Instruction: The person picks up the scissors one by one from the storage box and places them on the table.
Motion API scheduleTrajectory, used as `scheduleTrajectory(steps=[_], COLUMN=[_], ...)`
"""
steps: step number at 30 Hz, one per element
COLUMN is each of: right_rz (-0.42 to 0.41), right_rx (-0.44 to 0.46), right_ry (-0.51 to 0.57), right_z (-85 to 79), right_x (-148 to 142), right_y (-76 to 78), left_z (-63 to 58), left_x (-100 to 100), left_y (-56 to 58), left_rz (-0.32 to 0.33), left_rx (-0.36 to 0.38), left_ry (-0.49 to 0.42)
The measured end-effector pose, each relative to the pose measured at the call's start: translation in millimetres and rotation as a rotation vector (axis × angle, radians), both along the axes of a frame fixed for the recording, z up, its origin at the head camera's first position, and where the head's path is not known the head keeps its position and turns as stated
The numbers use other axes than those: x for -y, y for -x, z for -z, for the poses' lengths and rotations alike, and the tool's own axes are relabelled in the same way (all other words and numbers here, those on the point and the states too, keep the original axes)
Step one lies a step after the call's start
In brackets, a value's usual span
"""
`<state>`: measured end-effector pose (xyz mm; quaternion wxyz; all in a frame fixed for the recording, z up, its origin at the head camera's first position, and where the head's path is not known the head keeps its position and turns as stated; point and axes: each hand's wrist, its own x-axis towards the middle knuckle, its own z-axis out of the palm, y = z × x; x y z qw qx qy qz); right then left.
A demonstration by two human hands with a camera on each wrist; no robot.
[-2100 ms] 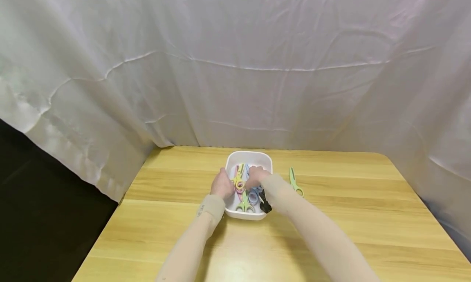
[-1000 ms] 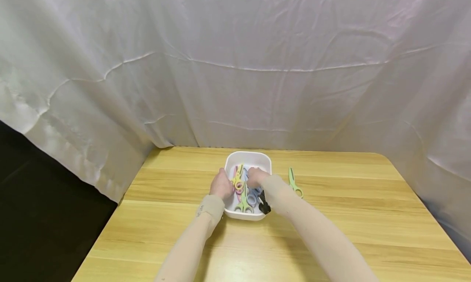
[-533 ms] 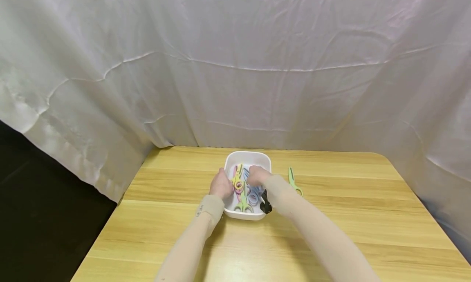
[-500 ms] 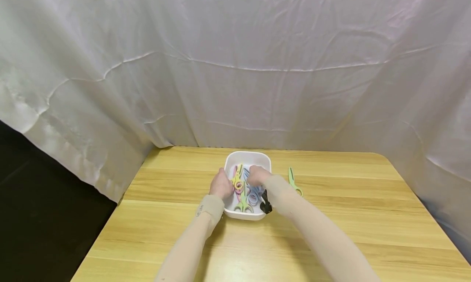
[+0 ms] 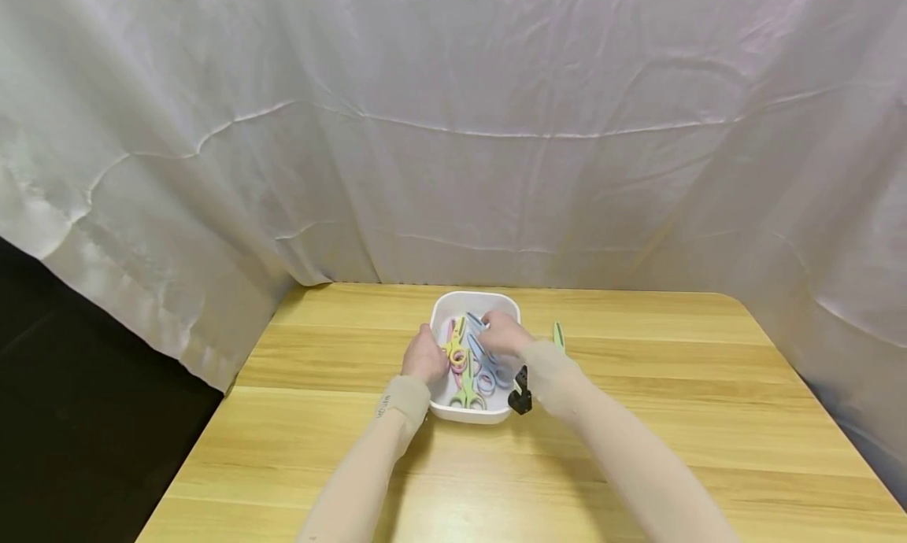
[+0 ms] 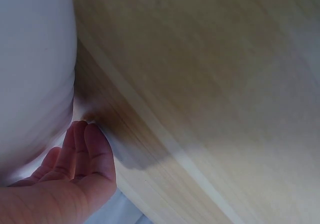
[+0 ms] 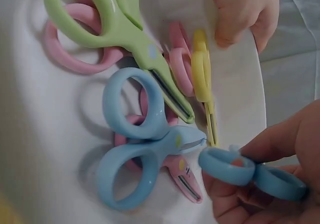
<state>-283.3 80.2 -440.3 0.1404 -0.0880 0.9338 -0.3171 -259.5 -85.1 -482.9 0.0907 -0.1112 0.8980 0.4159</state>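
A white plastic tub (image 5: 468, 418) holds several small scissors. My left hand (image 5: 425, 358) grips its left wall, thumb over the rim, fingers outside. Inside the tub, my right hand (image 5: 505, 335) pinches a pair of blue scissors (image 7: 226, 176) near the handles. A second pair of blue scissors (image 7: 167, 141) lies beside it, over pink scissors (image 7: 185, 181). Green scissors (image 5: 468, 382) lie toward the near end, handles facing me. Yellow scissors (image 5: 454, 345) rest by the left wall, close to my left thumb, with pink handles next to them.
Another pair of green scissors (image 5: 559, 336) lies on the wooden table (image 5: 673, 386) right of the tub, partly behind my right arm. A pale curtain (image 5: 496, 173) hangs behind the table. A black wrist camera (image 5: 520, 393) sits under my right wrist.
My right hand has shifted slightly right inside the tub, uncovering more of the blue scissors. Its forearm now covers the handles of the green scissors on the table. The left hand stays in place.
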Motion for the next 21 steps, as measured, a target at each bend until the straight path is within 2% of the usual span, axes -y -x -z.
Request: scheduleTrajectory(steps=[5, 11, 21], right_rz=[0.016, 0.026, -0.031], right_rx=[-0.026, -0.067, -0.186], right_ry=[0.068, 0.092, 0.144], right_z=[3.7, 9.6, 19.2], right_x=[-3.6, -6.6, -12.4], right_y=[-1.5, -4.9, -9.8], left_z=[-0.2, -1.7, -0.8], left_x=[0.0, -0.2, 1.0], left_y=[-1.2, -2.3, -1.2], left_rz=[0.004, 0.01, 0.015], left_rx=[-0.024, -0.042, -0.034], left_ry=[0.02, 0.024, 0.024])
